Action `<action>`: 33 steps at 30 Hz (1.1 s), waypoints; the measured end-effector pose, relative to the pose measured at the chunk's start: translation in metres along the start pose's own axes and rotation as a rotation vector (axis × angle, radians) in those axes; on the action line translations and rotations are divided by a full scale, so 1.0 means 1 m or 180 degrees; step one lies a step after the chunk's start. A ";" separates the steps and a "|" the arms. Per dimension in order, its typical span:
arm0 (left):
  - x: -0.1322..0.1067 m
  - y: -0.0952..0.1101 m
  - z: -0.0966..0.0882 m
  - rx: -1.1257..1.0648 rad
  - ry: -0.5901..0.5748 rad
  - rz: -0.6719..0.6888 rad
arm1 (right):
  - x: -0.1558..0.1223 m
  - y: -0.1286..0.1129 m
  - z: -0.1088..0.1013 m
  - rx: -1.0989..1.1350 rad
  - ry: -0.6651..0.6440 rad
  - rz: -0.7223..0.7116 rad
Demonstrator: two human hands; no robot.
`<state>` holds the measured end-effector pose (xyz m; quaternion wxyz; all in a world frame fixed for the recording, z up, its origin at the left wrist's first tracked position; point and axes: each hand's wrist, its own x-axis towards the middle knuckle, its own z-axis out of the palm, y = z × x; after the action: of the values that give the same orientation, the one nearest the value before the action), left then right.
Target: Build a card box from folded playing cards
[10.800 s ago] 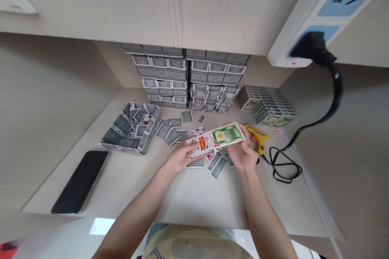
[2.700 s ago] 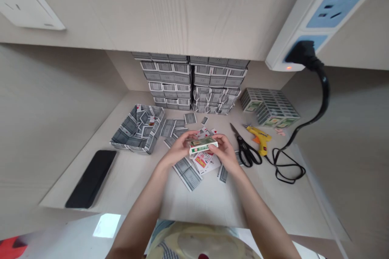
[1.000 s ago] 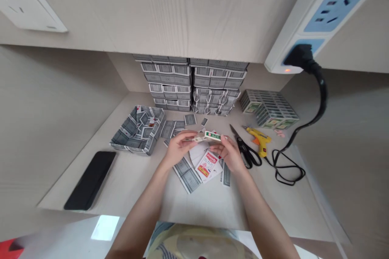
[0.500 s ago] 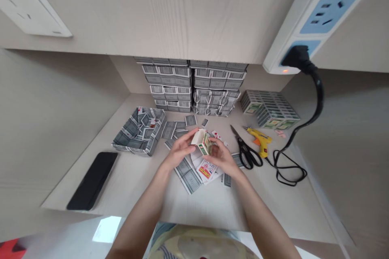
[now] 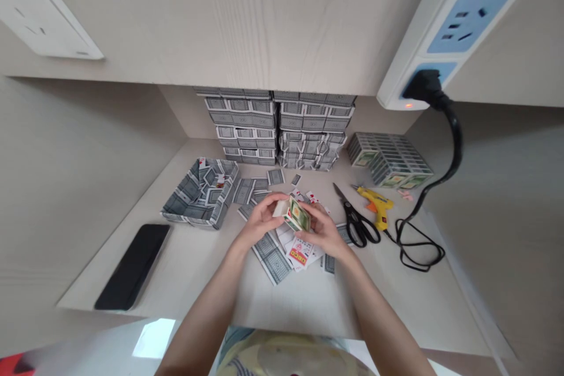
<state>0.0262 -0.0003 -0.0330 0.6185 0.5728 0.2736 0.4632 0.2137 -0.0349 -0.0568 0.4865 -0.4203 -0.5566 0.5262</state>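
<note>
A small green and white playing card box (image 5: pixel 298 215) is held between both hands above the desk. My left hand (image 5: pixel 259 223) pinches its white flap end, while my right hand (image 5: pixel 324 228) grips the other end, fingers curled around it. The box is tilted, with its printed green face toward me. Below it lie loose playing cards (image 5: pixel 299 251), one showing a red and yellow design. Grey-backed cards (image 5: pixel 274 261) joined in a strip lie under my left hand. Whether anything is inside the box cannot be seen.
Left stand a tray made of cards (image 5: pixel 189 215) and a black phone (image 5: pixel 132 267). Right lie scissors (image 5: pixel 359 226), a yellow glue gun (image 5: pixel 378 204) and its cord. Stacked card boxes (image 5: pixel 247 114) and wrapped card packs (image 5: pixel 394 161) stand behind; a power strip (image 5: pixel 467 17) hangs above.
The card box has turned in my hands: its open white end faced up before, and now its green printed face shows more. The view has shifted slightly.
</note>
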 end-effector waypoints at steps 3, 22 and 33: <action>0.000 0.002 -0.003 0.0013 -0.0075 -0.0030 | -0.001 -0.001 -0.005 -0.0261 0.0006 -0.0096; -0.004 -0.017 -0.002 0.2030 0.0066 -0.0279 | -0.003 -0.011 -0.012 -0.2287 0.0090 -0.0725; 0.002 -0.024 0.013 0.0134 0.0913 -0.0767 | -0.003 -0.011 -0.010 -0.2433 0.0312 -0.0852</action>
<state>0.0448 -0.0021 -0.0526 0.6121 0.4767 0.4351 0.4569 0.2244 -0.0367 -0.0465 0.3854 -0.5192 -0.7380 0.1929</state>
